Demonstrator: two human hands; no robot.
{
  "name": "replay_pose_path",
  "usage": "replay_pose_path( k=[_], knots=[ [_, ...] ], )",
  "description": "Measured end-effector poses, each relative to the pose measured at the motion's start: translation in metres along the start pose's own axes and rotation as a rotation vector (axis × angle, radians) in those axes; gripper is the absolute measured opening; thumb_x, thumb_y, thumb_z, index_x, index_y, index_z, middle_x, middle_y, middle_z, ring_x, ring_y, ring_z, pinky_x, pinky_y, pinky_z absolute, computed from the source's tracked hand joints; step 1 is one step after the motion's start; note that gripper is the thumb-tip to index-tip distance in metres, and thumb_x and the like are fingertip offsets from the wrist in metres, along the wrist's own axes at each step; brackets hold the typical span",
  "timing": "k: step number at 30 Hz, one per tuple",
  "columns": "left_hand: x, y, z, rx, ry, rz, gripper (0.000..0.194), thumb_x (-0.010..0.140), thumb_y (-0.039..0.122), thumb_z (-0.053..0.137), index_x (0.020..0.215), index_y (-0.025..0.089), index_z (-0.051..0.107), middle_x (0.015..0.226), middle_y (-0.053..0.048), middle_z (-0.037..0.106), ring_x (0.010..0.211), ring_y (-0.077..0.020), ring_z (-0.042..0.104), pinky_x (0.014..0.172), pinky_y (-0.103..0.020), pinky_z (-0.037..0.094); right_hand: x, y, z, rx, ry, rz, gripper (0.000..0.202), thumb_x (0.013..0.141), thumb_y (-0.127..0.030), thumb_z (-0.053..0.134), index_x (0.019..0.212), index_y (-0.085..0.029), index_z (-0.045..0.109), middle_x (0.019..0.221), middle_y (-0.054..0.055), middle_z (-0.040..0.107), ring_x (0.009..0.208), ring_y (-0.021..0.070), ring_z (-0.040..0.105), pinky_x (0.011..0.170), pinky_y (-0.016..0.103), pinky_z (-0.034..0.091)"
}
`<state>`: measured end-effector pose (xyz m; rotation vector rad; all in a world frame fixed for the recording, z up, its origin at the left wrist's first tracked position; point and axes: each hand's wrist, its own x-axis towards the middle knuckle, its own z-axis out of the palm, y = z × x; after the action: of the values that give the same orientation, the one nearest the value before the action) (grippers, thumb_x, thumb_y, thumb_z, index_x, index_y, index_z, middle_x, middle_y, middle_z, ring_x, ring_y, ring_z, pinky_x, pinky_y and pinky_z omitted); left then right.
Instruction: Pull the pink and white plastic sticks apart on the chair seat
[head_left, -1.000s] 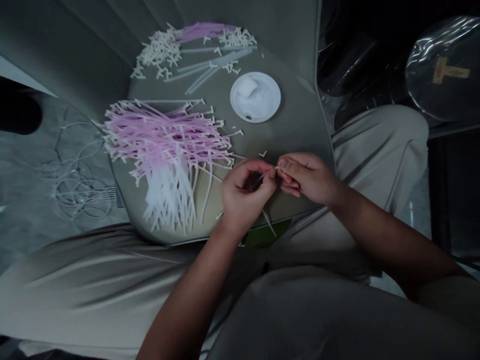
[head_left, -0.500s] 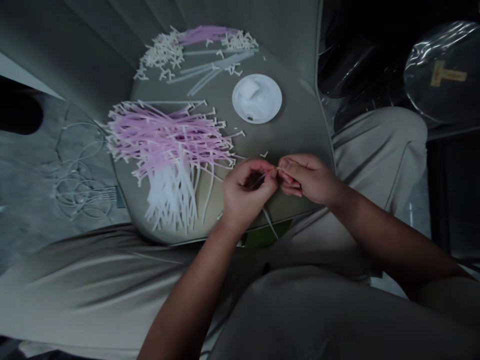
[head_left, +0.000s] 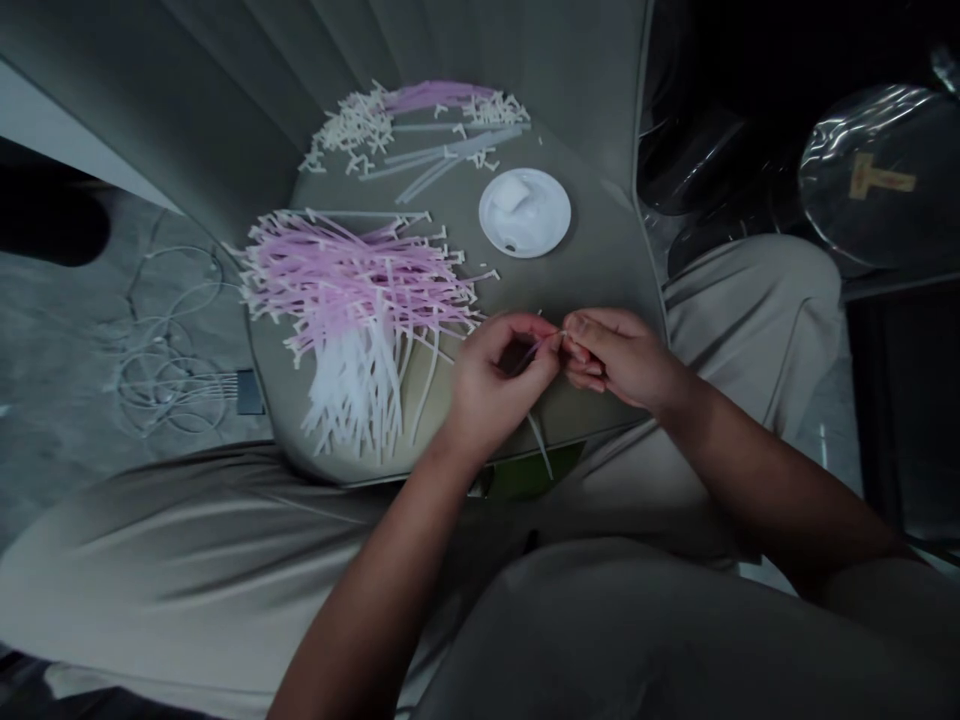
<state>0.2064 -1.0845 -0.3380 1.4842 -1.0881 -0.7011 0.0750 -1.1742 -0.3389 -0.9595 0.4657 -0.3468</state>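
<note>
Above the front right of a grey-green chair seat (head_left: 592, 270), my two hands meet at the fingertips. My left hand (head_left: 502, 375) pinches a thin tube, purple near the fingers, with a pale end hanging below the hand. My right hand (head_left: 619, 355) is closed, thumb against fingers, at the tip of that tube; the small piece between the fingertips is too tiny to make out. To the left lies a big pile of purple and white tubes (head_left: 360, 275) with white end pieces. A white dish (head_left: 525, 213) holding a white block (head_left: 511, 193) stands behind my hands.
White connectors (head_left: 356, 128), purple tubes (head_left: 435, 95) and clear tubes (head_left: 450, 150) lie at the seat's back. Coiled cables (head_left: 169, 370) are on the floor at left. A round, shiny plastic-covered object (head_left: 881, 210) is at right. My legs flank the seat.
The view has shifted slightly, so the seat and the things on it appear a little further right. My hands keep the same pinch, fingertips together.
</note>
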Motion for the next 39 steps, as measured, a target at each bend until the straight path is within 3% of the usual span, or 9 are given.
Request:
replay_pose_path(
  k=[6, 13, 19, 27, 39],
  knots=[
    [-0.004, -0.002, -0.004, 0.104, 0.02, 0.047, 0.005, 0.084, 0.017, 0.063, 0.087, 0.019, 0.067, 0.078, 0.002, 0.066, 0.07, -0.0084, 0.059, 0.066, -0.021, 0.046, 0.001, 0.0, 0.003, 0.018, 0.027, 0.027, 0.042, 0.093, -0.044, 0.056, 0.062, -0.017, 0.046, 0.05, -0.008, 0.037, 0.039, 0.0029, 0.035, 0.038, 0.016, 0.028],
    [-0.008, -0.003, 0.003, 0.128, 0.095, 0.053, 0.001, 0.084, 0.02, 0.064, 0.083, 0.019, 0.065, 0.075, 0.002, 0.064, 0.069, -0.0092, 0.059, 0.065, -0.022, 0.046, 0.001, 0.005, 0.001, -0.104, 0.115, 0.009, 0.051, 0.091, -0.059, 0.052, 0.061, -0.017, 0.05, 0.048, -0.006, 0.041, 0.039, 0.0045, 0.037, 0.035, 0.017, 0.028],
    [-0.011, -0.003, 0.005, 0.096, 0.111, 0.037, 0.003, 0.086, 0.021, 0.063, 0.083, 0.019, 0.064, 0.075, 0.001, 0.064, 0.071, -0.0106, 0.06, 0.067, -0.024, 0.047, 0.001, 0.008, 0.004, -0.199, 0.155, -0.037, 0.05, 0.093, -0.055, 0.051, 0.06, -0.017, 0.05, 0.047, -0.006, 0.043, 0.039, 0.0036, 0.038, 0.037, 0.017, 0.029],
    [-0.013, -0.004, 0.007, 0.106, 0.12, 0.046, 0.002, 0.085, 0.021, 0.064, 0.084, 0.019, 0.066, 0.076, 0.001, 0.066, 0.07, -0.0098, 0.061, 0.067, -0.023, 0.048, 0.003, 0.01, 0.006, -0.056, 0.114, -0.048, 0.047, 0.088, -0.052, 0.061, 0.06, -0.018, 0.046, 0.049, -0.009, 0.037, 0.038, 0.0029, 0.034, 0.034, 0.016, 0.028],
    [-0.002, -0.006, 0.0, 0.258, 0.045, 0.131, 0.006, 0.08, 0.014, 0.064, 0.078, 0.019, 0.067, 0.073, 0.003, 0.067, 0.068, -0.0091, 0.06, 0.067, -0.022, 0.046, 0.006, 0.011, 0.002, -0.035, 0.105, -0.013, 0.048, 0.085, -0.052, 0.064, 0.058, -0.018, 0.045, 0.046, -0.009, 0.035, 0.038, 0.0024, 0.03, 0.036, 0.017, 0.023]
  ],
)
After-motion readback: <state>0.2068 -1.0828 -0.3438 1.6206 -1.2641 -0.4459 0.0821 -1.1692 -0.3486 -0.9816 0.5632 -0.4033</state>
